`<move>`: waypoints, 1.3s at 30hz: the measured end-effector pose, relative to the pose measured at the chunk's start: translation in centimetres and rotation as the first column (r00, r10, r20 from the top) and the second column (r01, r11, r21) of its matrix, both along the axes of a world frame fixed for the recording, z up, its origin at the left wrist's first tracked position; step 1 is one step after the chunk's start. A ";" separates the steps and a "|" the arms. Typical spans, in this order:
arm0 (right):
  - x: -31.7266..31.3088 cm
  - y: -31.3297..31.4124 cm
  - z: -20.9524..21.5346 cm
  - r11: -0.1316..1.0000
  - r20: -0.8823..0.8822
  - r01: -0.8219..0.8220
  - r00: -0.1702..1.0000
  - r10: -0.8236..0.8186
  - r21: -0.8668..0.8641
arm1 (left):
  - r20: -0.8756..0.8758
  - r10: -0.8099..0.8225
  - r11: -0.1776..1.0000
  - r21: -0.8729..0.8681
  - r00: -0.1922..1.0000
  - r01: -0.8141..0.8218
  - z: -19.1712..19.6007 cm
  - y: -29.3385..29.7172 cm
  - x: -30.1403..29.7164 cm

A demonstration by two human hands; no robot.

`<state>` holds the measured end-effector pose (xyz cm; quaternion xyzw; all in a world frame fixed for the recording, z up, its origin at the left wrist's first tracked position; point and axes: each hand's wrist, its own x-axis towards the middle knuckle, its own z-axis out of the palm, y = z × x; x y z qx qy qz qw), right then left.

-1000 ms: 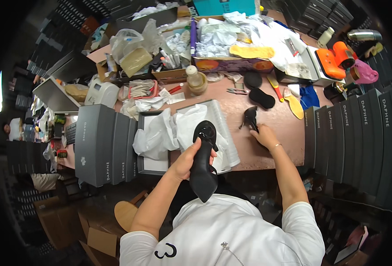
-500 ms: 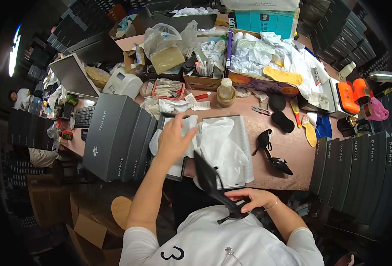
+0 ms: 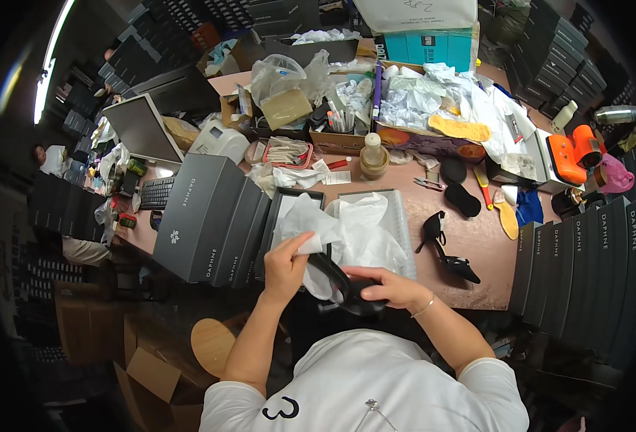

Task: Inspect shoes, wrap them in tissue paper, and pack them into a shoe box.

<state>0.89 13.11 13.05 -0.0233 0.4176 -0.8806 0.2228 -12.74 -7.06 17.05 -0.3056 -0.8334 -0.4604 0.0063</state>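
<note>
My right hand (image 3: 392, 288) is closed around a black high-heeled shoe (image 3: 365, 304), held over the table's front edge. My left hand (image 3: 286, 268) pinches a crumpled sheet of white tissue paper (image 3: 305, 222) at the shoe's other end, where a narrow black part lies against the paper. The fingertips of that hand are partly hidden by the tissue. Behind both hands lies an open shoebox (image 3: 398, 204), with more white tissue paper (image 3: 364, 229) in it. Its matching black shoe (image 3: 461, 269) rests on the table to the right, lying on its side.
Grey shoeboxes (image 3: 197, 216) stand upright at the left, and another row (image 3: 584, 252) at the right. A bottle (image 3: 373, 155), black pads (image 3: 462, 200), pliers (image 3: 428, 183) and a yellow insole (image 3: 506, 219) lie beyond. Paper-filled cartons (image 3: 433, 137) line the back.
My left hand has picked up tissue paper and brought it nearer to me, against the shoe. My right hand has raised the shoe forward toward the box. The view has shifted slightly.
</note>
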 end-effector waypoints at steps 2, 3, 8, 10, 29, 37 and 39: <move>-0.6 -1.2 -0.7 0.982 0.208 0.182 0.960 -0.187 0.040 | -0.072 0.112 0.994 0.016 0.991 -0.111 0.4 -1.4 1.4; -0.1 -1.0 -0.6 0.989 0.227 0.147 0.963 -0.142 -0.004 | -0.114 0.119 0.991 -0.045 0.986 -0.125 -0.3 -2.4 1.3; 1.8 -1.6 1.2 0.943 0.261 0.075 0.965 0.013 -0.326 | -0.143 0.065 0.998 0.009 0.988 -0.064 0.8 -2.0 4.4; 0.8 -2.8 2.1 0.905 0.203 0.088 0.979 -0.002 -0.416 | -0.198 0.125 0.984 0.148 0.972 -0.096 2.2 -1.0 5.3; -5.4 -7.4 -0.8 0.936 0.269 0.249 0.946 -0.181 -0.248 | -0.206 -0.114 0.978 0.151 0.972 0.147 1.3 -0.3 8.9; -8.0 -6.9 0.2 0.559 -0.500 0.451 0.863 -0.074 0.696 | 0.111 0.184 0.924 0.319 0.977 -0.211 1.7 -0.2 8.3; -8.4 -6.6 3.9 0.420 -0.606 0.518 0.789 0.100 0.745 | 0.463 0.321 0.717 0.451 0.826 -0.531 1.3 -2.3 4.7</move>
